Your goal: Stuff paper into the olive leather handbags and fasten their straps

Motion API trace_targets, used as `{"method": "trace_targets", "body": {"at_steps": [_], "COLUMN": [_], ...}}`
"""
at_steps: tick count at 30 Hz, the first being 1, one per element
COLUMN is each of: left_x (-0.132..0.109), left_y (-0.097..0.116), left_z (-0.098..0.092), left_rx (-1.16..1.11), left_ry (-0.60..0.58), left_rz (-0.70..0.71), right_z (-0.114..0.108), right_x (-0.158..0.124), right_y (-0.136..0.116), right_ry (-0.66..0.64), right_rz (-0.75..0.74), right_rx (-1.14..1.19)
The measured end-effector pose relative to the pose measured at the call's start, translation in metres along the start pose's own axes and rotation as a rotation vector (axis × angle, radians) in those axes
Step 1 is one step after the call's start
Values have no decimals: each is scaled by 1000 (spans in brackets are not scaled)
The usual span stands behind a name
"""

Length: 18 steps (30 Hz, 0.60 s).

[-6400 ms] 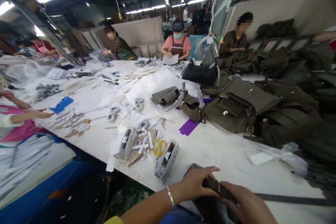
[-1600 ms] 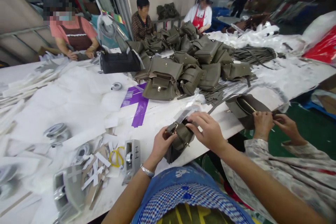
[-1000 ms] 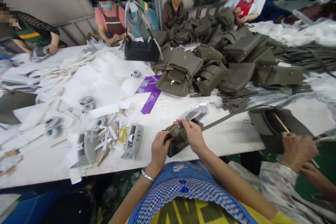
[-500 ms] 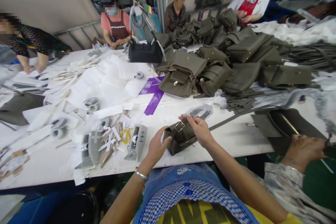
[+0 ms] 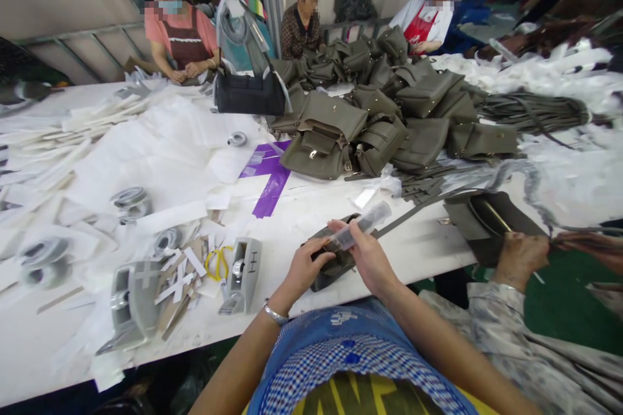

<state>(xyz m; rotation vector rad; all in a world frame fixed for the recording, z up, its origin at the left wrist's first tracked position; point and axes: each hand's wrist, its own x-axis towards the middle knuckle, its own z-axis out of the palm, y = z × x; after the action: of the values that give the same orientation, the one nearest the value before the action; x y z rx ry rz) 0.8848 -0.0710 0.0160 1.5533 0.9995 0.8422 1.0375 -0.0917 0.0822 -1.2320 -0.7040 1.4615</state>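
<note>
A small olive-green handbag [image 5: 318, 282] lies at the table's front edge, partly hidden under my hands. My left hand [image 5: 304, 269] is closed at its near side, thumb and fingers pinched at the buckle area; the exact spot they grip is covered. My right hand [image 5: 370, 262] holds a clear plastic strip [image 5: 372, 220] between thumb and fingers. The strip slants across the bag's top, its lower end close to my left fingertips. From the bag a long olive strap [image 5: 409, 215] runs off to the right.
Olive handbags [image 5: 331, 123] are heaped beyond my hands. To the left stand a tape dispenser [image 5: 243, 272], yellow-handled scissors [image 5: 217, 264] and paper scraps. A black bag [image 5: 250, 94] hangs above the table. At right, a co-worker's hand [image 5: 523, 253] touches another olive piece. Other people sit opposite.
The clear strip, earlier lying behind the bag, is now raised in my right hand across its top. My left hand has shifted from the bag's side onto its top. The view has turned right.
</note>
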Motion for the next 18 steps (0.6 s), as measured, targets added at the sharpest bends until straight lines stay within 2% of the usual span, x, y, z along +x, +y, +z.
{"method": "trace_targets", "body": {"at_steps": [3, 8, 13, 15, 18], "left_x": [-2, -7, -3, 3, 15], "left_y": [-6, -16, -3, 7, 17], "left_z": [4, 3, -13, -18, -21], "left_rx": [-85, -501, -636, -601, -359], "left_ry": [15, -10, -17, -37, -137], "left_rz": [-13, -76, -103, -82, -3], "right_z": [2, -6, -16, -15, -10], "right_x": [-3, -2, -1, 3, 13], "right_y": [18, 57, 84, 91, 99], "right_ry": [-8, 9, -90, -104, -118], "right_rz": [-29, -210, -126, -115, -155], "right_rx": [-227, -549, -689, -746, -748]}}
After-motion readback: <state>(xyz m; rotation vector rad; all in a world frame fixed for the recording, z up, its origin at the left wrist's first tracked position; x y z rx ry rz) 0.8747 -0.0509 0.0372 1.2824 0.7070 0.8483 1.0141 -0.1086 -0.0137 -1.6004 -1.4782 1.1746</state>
